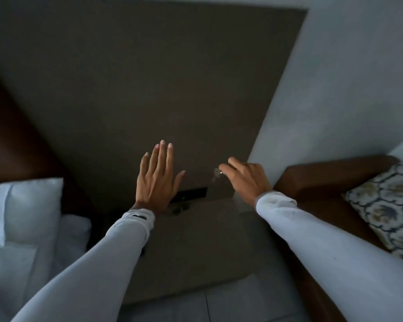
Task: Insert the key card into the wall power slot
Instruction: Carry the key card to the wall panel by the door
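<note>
The room is dim. My right hand [247, 180] pinches a small metal ring from which a pale key card [220, 189] hangs, close to the dark wall panel [149, 89]. To the card's left, a black horizontal strip [192, 193] is set low on the panel, just above the nightstand; whether it is the power slot I cannot tell. My left hand [157, 180] is spread flat with fingers apart against the panel, and its wrist hides the strip's left end.
A grey nightstand [196, 247] stands below the panel with small dark objects [179, 209] on its back edge. White pillows [23, 217] lie at left. At right is a brown armchair [323, 182] with a patterned cushion [389, 205].
</note>
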